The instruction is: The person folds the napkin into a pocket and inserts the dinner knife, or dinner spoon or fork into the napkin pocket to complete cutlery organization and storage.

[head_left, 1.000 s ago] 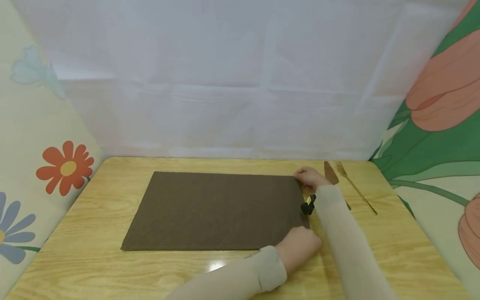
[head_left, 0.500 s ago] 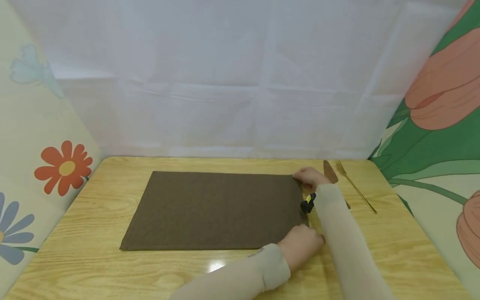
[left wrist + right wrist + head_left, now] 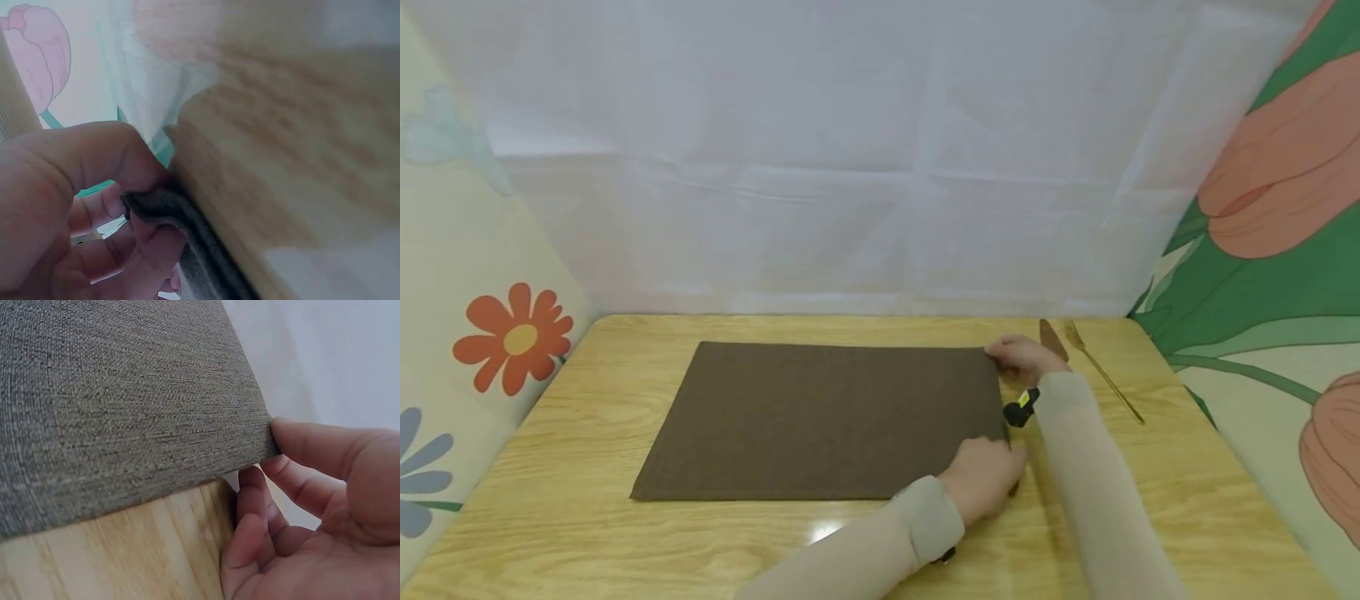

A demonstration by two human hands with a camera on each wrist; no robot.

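Observation:
A dark brown rectangular cloth (image 3: pixel 820 421) lies flat on the wooden table in the head view, its long sides running left to right. My left hand (image 3: pixel 981 479) pinches its near right corner; in the left wrist view, layered fabric (image 3: pixel 165 209) is caught between thumb and fingers. At the far right corner, my right hand (image 3: pixel 1025 357) grips the cloth. The right wrist view shows the thumb on top of the woven fabric (image 3: pixel 144 394) and fingers beneath, with that corner slightly off the table. In the head view the left fingertips are hidden.
A gold fork (image 3: pixel 1105 375) lies right of my right hand. Beside it a broad copper-coloured blade (image 3: pixel 1052 340), like a cake server, is partly hidden by that hand. The wooden table (image 3: pixel 550 467) meets a white sheet (image 3: pixel 775 167) behind and floral panels (image 3: pixel 1262 350) at the sides.
The head view has shifted slightly, so the scene sits a little further left. My left hand has moved slightly up and left at the near corner; both hands keep hold of the cloth.

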